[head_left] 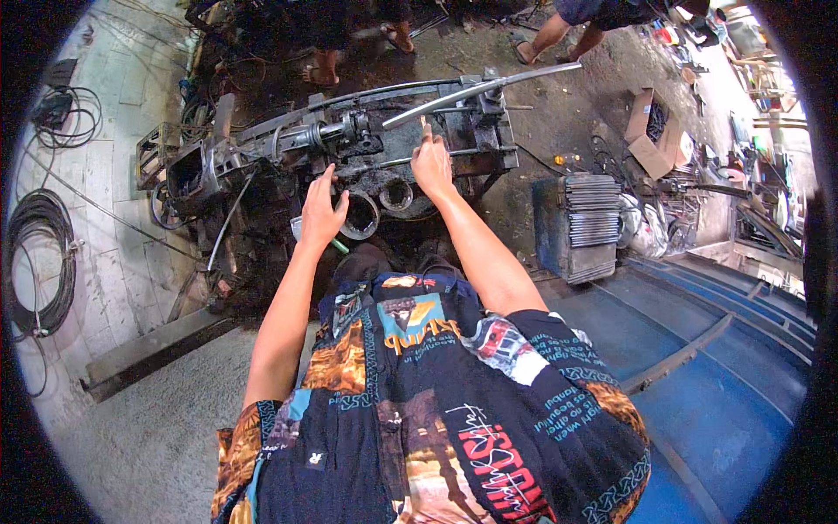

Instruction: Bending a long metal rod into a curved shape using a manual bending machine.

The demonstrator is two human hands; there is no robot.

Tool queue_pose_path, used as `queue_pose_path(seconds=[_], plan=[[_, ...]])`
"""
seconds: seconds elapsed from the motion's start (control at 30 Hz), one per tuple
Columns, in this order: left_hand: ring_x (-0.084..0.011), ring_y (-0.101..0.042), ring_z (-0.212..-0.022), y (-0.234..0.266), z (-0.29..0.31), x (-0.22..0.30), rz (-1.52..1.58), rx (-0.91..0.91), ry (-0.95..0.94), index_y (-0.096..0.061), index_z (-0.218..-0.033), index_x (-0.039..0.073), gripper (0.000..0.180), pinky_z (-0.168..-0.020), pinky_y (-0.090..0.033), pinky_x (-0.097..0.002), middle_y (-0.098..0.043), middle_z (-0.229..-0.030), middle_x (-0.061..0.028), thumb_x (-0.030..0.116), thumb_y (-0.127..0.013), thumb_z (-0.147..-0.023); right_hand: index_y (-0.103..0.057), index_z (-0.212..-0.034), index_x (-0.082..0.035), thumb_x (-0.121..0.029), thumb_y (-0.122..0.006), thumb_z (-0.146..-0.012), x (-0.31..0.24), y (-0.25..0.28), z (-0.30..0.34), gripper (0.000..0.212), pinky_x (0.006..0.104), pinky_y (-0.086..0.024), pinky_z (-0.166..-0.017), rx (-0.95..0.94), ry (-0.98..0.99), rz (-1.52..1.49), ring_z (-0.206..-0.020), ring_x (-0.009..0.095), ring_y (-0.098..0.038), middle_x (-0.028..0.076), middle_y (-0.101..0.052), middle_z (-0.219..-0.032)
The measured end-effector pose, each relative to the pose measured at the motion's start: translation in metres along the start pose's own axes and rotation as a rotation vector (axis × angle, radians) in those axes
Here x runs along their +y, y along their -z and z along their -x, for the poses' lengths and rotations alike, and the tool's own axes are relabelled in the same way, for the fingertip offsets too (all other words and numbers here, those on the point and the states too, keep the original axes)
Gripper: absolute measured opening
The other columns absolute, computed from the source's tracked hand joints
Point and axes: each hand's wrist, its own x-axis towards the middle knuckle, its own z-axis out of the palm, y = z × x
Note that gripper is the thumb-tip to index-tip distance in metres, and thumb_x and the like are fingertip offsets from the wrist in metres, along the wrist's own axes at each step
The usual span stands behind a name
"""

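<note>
A greasy dark metal machine that looks like a lathe [325, 133] stretches across in front of me. My left hand [322, 212] is over its near side, with the thumb and fingers apart and nothing visible in them. Just right of it are two round, open-topped containers, a larger one [360, 216] and a smaller one [397, 195]. My right hand [431, 164] reaches over the machine's right part; its index finger stretches forward and the other fingers are partly curled. Beyond that fingertip a long grey metal bar [484, 94] lies aslant, its right end sticking out past the machine.
A finned grey metal box [579, 225] stands on the right, with an open cardboard box [653, 133] farther off. Blue metal panels [724, 375] lie at lower right. Coiled black cable [39, 262] rests on the left. Other people's legs [559, 39] show at the far side.
</note>
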Motion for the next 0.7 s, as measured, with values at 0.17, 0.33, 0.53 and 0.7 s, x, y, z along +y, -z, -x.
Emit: queue_pose_path(seconds=[0.17,0.33,0.53,0.7], plan=[[-0.0333,-0.055,-0.11,-0.001,0.007,0.02,0.009,0.011,0.022,-0.043,-0.138,0.001,0.058,-0.095,-0.045,-0.0411,-0.059,-0.114,-0.0171,0.014,-0.066,-0.086,-0.045,-0.132,0.01,-0.009,-0.051,-0.087,0.009,0.007,0.012,0.049,0.052,-0.052,-0.083,-0.076,-0.034,0.05,-0.097,0.047,-0.062,0.035,-0.055,-0.11],[-0.0329,-0.055,-0.11,-0.004,0.016,0.021,-0.002,0.058,0.026,-0.043,-0.138,0.001,0.058,-0.095,-0.045,-0.0407,-0.059,-0.114,-0.0168,0.014,-0.066,-0.087,-0.039,-0.137,0.008,-0.011,-0.047,-0.091,0.016,0.009,0.028,0.05,0.0529,-0.052,-0.082,-0.043,-0.016,0.025,-0.093,0.048,-0.063,0.036,-0.055,-0.112],[-0.0327,-0.055,-0.11,-0.006,0.016,0.023,-0.008,0.048,0.048,-0.043,-0.138,0.001,0.058,-0.096,-0.045,-0.04,-0.059,-0.115,-0.0163,0.015,-0.066,-0.087,-0.042,-0.136,0.007,-0.008,-0.045,-0.089,0.02,0.013,0.003,0.05,0.0521,-0.052,-0.081,0.016,0.038,0.03,-0.093,0.048,-0.062,0.036,-0.057,-0.107],[-0.0328,-0.055,-0.111,-0.007,0.026,0.017,-0.018,0.079,0.079,-0.043,-0.139,0.001,0.058,-0.096,-0.045,-0.0402,-0.059,-0.116,-0.0165,0.015,-0.066,-0.087,-0.04,-0.14,0.003,-0.009,-0.045,-0.088,0.015,0.015,0.025,0.054,0.0538,-0.05,-0.085,-0.102,-0.002,0.041,-0.096,0.048,-0.061,0.034,-0.057,-0.108]])
